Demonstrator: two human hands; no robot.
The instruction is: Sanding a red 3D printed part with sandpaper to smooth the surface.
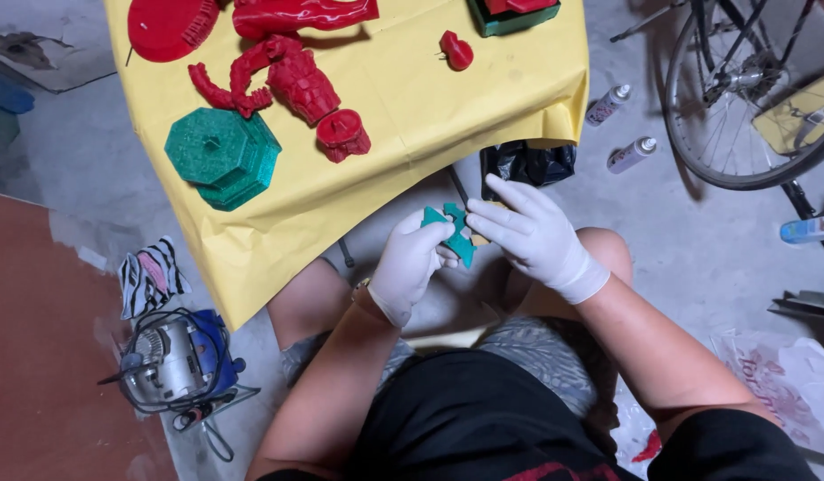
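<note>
Both my hands wear white gloves and meet over my knees, just below the edge of a table covered in yellow paper (447, 125). My left hand (407, 267) grips a small teal plastic piece (454, 233) from the left. My right hand (532, 233) holds the same piece from the right, with its fingers spread over it. Part of the piece is hidden by the fingers.
On the yellow paper lie a green octagonal box (223, 156), a red jointed figure (287, 85), a red disc (167, 27) and a small red piece (456, 50). A power tool (176, 361) sits on the floor at left. At right are two bottles (632, 154) and a bicycle wheel (750, 98).
</note>
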